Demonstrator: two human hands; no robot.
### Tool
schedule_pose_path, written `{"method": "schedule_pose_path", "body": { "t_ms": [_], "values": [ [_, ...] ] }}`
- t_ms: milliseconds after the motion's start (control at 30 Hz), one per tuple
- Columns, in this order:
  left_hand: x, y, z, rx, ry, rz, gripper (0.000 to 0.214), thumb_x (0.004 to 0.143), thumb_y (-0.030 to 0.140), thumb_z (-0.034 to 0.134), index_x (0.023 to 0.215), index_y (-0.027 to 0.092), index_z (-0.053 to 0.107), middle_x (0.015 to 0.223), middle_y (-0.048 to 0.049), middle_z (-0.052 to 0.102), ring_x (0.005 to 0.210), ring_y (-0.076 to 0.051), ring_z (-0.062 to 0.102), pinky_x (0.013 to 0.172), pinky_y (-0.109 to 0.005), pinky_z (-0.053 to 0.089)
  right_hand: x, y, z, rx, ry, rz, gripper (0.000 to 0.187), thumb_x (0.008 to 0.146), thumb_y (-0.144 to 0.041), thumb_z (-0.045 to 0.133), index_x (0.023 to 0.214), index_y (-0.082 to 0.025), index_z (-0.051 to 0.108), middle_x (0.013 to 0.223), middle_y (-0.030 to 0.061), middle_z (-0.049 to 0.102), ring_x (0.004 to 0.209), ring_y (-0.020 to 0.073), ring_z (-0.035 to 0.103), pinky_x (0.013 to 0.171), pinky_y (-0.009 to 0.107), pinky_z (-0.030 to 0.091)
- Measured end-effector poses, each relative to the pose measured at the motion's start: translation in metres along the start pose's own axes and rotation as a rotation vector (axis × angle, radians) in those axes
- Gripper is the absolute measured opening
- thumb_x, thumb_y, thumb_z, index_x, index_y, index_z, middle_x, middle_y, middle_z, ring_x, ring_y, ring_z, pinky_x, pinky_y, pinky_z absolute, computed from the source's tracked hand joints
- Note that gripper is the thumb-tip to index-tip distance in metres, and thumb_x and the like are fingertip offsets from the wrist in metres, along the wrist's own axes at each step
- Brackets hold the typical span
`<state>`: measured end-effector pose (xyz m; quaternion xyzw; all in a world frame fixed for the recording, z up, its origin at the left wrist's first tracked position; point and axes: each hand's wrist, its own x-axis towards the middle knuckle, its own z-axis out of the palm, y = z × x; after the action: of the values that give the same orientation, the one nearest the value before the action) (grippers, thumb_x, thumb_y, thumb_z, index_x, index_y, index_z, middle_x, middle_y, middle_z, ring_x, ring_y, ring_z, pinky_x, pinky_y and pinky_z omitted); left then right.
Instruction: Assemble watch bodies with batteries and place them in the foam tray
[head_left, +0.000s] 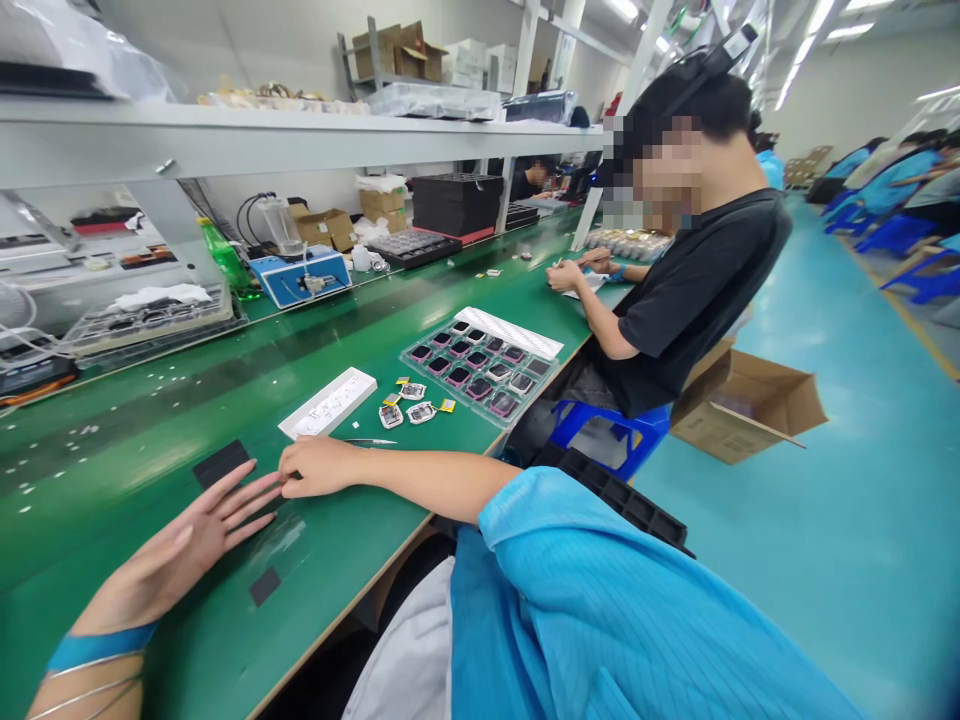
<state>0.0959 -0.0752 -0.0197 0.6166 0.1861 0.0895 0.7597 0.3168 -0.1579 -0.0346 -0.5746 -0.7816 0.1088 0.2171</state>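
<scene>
My left hand (180,548) lies flat and palm down on the green bench mat (135,480), fingers spread, beside a black rectangular pad (221,463). My right hand (319,467) rests on the mat with its fingers curled, almost touching my left fingertips; nothing shows in it. Steel tweezers (371,441) lie just beyond it. A clear film (279,540) and a small black square (264,587) sit below my hands. Farther up are a white card (328,403), several small electronic modules (411,400), and a clear tray (480,372) of dark pink-rimmed parts.
A co-worker in a black T-shirt (697,270) sits at the same bench, hands working on small items (574,272). A white shelf (300,130) runs above the bench. A blue stool (607,430) and an open cardboard box (742,405) stand on the teal floor.
</scene>
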Motion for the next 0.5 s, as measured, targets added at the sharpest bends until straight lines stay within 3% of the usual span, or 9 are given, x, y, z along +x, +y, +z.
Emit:
{"method": "schedule_pose_path", "body": {
  "t_ms": [267,500],
  "values": [
    [0.0008,-0.0019,-0.0038,0.003,-0.005,0.007,0.087,0.083,0.069,0.061,0.159,0.032,0.039,0.16,-0.0103,0.048,0.154,-0.044,0.031,0.128,-0.065,0.018,-0.002,0.0002,-0.0004,-0.063,-0.037,-0.048,0.018,0.097,-0.026,0.064,0.101,-0.012,0.074,0.119,0.0136,0.072,0.11,0.0248,0.062,0.104,0.035,0.044],
    [0.0012,0.0,-0.0015,0.008,0.051,0.005,0.076,0.088,0.064,0.057,0.156,0.032,0.045,0.159,-0.0096,0.049,0.152,-0.044,0.036,0.127,-0.064,0.025,-0.0004,0.0017,-0.0026,-0.07,-0.065,-0.097,0.024,0.101,-0.03,0.061,0.108,-0.011,0.076,0.115,0.014,0.072,0.108,0.0207,0.064,0.104,0.031,0.043]
  ]
}}
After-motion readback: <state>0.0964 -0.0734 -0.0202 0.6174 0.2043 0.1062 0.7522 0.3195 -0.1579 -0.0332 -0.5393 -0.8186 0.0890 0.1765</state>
